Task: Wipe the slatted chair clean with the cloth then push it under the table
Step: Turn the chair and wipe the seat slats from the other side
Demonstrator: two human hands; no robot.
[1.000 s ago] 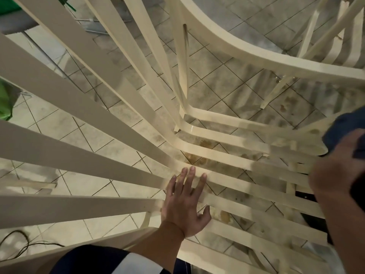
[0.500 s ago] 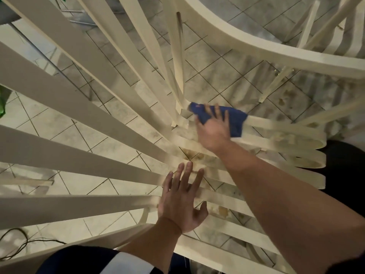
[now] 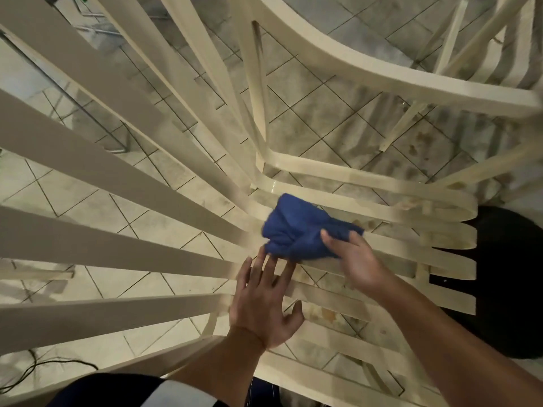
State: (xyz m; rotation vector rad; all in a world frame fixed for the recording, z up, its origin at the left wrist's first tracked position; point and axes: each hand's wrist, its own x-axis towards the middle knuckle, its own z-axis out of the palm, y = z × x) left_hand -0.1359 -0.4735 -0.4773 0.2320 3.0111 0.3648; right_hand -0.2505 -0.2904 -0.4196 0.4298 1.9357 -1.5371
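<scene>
Both hands work low in the centre of the frame. Pressed flat with fingers spread, the left hand [image 3: 264, 304] rests on the seat slats and grasps nothing. Just right of it, the right hand [image 3: 357, 261] pins a bunched blue cloth [image 3: 299, 227] against the slats, fingers bent over its near edge. That cloth touches the left fingertips and sits where seat meets backrest. The cream slatted chair [image 3: 411, 254] fills the view: its seat slats run lengthwise toward the right edge, while the backrest slats fan out to the left and upper left. Stained floor tiles [image 3: 317, 113] show between the slats.
</scene>
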